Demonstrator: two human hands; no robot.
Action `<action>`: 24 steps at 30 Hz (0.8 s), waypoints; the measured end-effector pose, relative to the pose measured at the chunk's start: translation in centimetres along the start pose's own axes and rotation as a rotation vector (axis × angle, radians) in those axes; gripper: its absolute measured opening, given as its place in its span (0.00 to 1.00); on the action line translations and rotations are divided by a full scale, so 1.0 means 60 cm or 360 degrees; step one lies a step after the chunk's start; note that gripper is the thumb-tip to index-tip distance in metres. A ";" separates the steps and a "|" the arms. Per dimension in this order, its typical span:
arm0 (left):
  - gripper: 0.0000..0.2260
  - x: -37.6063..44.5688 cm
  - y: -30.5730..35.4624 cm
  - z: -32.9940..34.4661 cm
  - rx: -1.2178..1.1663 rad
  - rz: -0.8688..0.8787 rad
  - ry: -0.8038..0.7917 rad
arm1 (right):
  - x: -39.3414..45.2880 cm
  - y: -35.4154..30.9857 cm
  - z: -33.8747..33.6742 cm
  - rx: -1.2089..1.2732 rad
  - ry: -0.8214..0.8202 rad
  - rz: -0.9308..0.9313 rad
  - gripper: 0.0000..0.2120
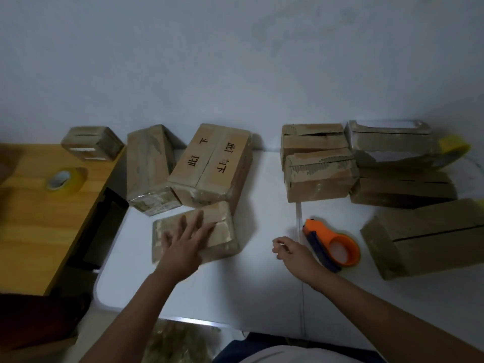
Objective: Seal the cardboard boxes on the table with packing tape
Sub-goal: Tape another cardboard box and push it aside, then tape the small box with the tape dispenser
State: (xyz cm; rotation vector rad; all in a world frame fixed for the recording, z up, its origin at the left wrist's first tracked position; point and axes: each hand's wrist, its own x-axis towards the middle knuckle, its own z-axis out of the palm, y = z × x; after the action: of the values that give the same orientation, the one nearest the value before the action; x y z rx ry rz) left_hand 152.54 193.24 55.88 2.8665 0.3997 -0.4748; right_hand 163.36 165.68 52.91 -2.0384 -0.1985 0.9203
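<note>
Behind the work area, a plain pale wall [235,61] fills the upper half of the view. Against it stands a white table [248,284] with a rounded near-left corner. To its left, apart across a dark gap, sits a wooden desk [31,218] with a light grain finish.

Cardboard boxes are arranged in two groups on the white table. Left group: a marked box [212,163] bearing dark handwritten characters across its top flaps; a taped box [149,166] touching its left side, with glossy tape on the near end; and a flat box [222,231] just in front of them. Right group: four worn boxes [319,176] packed close together along the wall, with a large box [424,239] nearer the table's right edge, its flap seam visible as a dark line.

On the wooden desk rest a small box [91,144] at the far corner and a yellowish tape roll [65,178]. A second yellow roll [453,150] is partly hidden behind the right group.

An orange tape dispenser [332,244] lies on the table between the two groups.

Left hand [183,244]: fingers spread wide, pressed flat on the flat box.

Right hand [293,252]: loosely curled beside the dispenser, holding nothing visible.
</note>
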 end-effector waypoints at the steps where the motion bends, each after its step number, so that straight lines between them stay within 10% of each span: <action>1: 0.35 -0.007 -0.012 0.002 -0.0035 -0.0068 0.0120 | 0.003 -0.003 0.008 -0.0017 -0.0022 -0.0013 0.12; 10: 0.25 0.001 0.032 0.058 -0.0025 -0.0062 0.0431 | 0.020 0.012 0.003 -0.0125 0.0002 -0.0083 0.09; 17: 0.29 0.007 0.061 0.075 -0.0054 0.0148 0.0625 | 0.007 0.103 -0.072 -0.0346 0.0800 -0.0010 0.07; 24: 0.24 0.046 0.130 0.058 -0.0164 0.0460 0.0567 | 0.012 0.145 -0.097 -0.0575 0.0562 0.0162 0.13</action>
State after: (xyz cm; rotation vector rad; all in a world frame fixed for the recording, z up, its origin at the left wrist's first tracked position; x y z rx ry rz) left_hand 156.36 185.69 52.95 2.8381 0.0550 0.1053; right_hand 166.15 156.91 47.86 -2.5278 -0.0707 0.5989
